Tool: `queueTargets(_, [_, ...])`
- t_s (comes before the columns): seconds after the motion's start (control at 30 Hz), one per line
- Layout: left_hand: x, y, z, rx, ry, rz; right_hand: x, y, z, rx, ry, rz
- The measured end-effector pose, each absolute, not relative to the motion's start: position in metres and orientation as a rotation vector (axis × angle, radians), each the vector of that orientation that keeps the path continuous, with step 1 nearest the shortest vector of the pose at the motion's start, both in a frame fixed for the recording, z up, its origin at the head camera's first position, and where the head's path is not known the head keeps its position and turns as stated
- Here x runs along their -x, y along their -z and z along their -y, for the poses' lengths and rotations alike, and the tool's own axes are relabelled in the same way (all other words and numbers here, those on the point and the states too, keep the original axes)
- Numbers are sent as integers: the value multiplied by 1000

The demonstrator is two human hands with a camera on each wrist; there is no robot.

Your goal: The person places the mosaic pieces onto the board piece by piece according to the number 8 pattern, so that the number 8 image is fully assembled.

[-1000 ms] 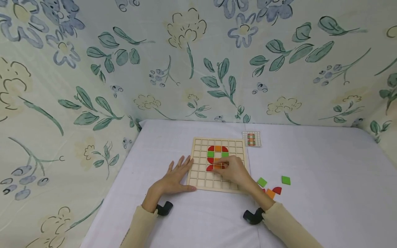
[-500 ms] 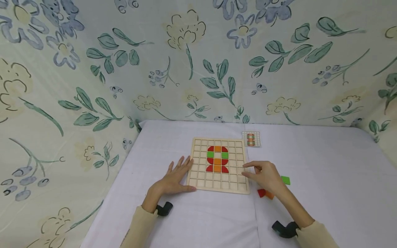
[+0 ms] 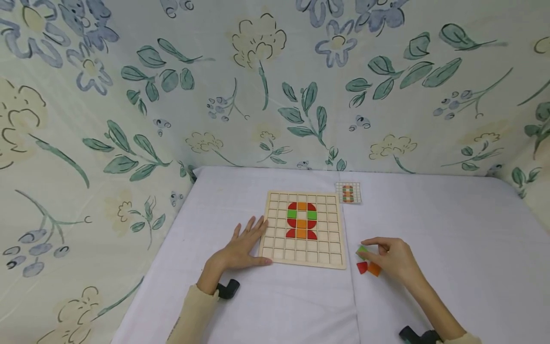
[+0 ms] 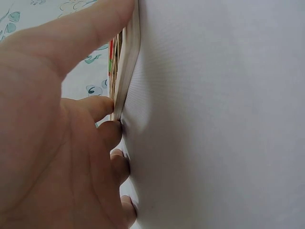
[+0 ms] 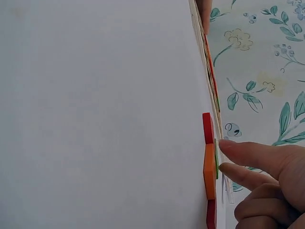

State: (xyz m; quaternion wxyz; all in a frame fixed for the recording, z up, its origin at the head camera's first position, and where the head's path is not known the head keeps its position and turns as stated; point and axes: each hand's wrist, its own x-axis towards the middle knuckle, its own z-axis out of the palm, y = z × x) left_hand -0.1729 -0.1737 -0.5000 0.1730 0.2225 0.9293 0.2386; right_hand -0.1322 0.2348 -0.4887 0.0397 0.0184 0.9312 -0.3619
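Note:
My left hand (image 3: 242, 248) lies spread at the left edge of the wooden grid board (image 3: 275, 253); in the left wrist view its thumb and fingertips are along the board's side. Red, orange and green tiles form a pattern in the board's grid. My right hand (image 3: 393, 258) is to the right of the board, thumb and index fingertips apart right at a green square tile (image 3: 362, 249), which lies on the table. Beside it are a red tile (image 3: 362, 267) and an orange tile (image 3: 374, 269). The right wrist view shows another red tile (image 5: 211, 214).
A small pattern card (image 3: 349, 193) lies at the board's far right corner. White cloth covers the table (image 3: 464, 229). A floral curtain (image 3: 258, 119) hangs behind and to the left. Part of the table right of the board is hidden under my right hand.
My right hand has moved from the board's pattern rightward and toward me to the loose tiles, uncovering the pattern's lower rows. My left hand has stayed at the board's edge.

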Motion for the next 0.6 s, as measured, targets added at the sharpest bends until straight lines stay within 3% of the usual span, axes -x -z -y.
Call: queueTargets(0.6, [174,504,174,-626,-674,-2642,136,492,-233,-56,1022,-2858])
